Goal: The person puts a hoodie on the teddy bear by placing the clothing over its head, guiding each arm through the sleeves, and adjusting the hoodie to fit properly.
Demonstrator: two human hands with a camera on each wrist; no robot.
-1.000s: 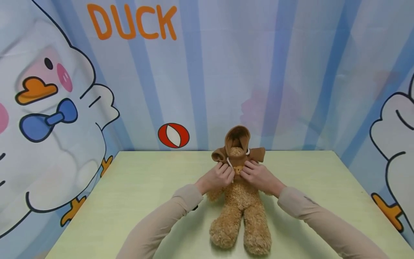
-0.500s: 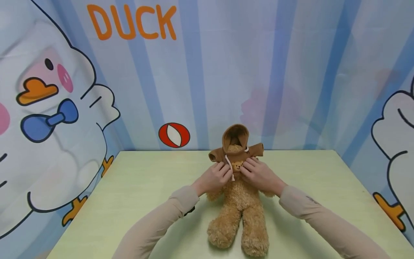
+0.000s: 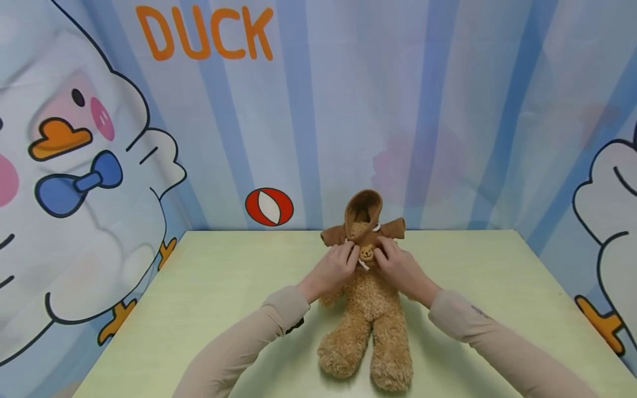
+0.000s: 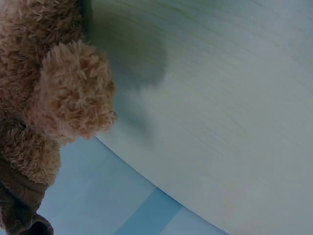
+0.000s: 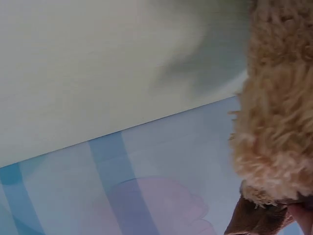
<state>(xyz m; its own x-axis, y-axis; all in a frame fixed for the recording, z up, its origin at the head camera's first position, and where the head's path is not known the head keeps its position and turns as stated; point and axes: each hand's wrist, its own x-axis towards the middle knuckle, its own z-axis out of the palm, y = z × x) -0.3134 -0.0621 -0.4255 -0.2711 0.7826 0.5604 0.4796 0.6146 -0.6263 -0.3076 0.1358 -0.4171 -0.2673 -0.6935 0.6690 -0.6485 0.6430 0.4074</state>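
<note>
A curly-furred teddy bear (image 3: 372, 298) lies on its back, feet toward the person. Over its head sits a small brown hoodie (image 3: 367, 240), its hood standing up and both sleeves jutting sideways. Fur shows through the hood opening, and a little bear-face patch (image 3: 366, 253) is on the chest. The left hand (image 3: 334, 267) pinches the hoodie's front beside the patch, close to the white drawstring (image 3: 364, 265). On the other side, the right hand (image 3: 402, 272) grips the hoodie near its hem. The bear's arm (image 4: 76, 93) hangs outside the sleeve in the left wrist view.
The pale green table (image 3: 239, 265) meets a striped blue backdrop (image 3: 343, 110) just behind the hood. Printed duck figures (image 3: 99, 232) cover the side walls. Table surface extends on both sides of the bear.
The hoodie's front has been drawn down and flattened, so its face patch shows more. Both hands have shifted slightly up the chest, and the drawstring end has swung toward the middle.
</note>
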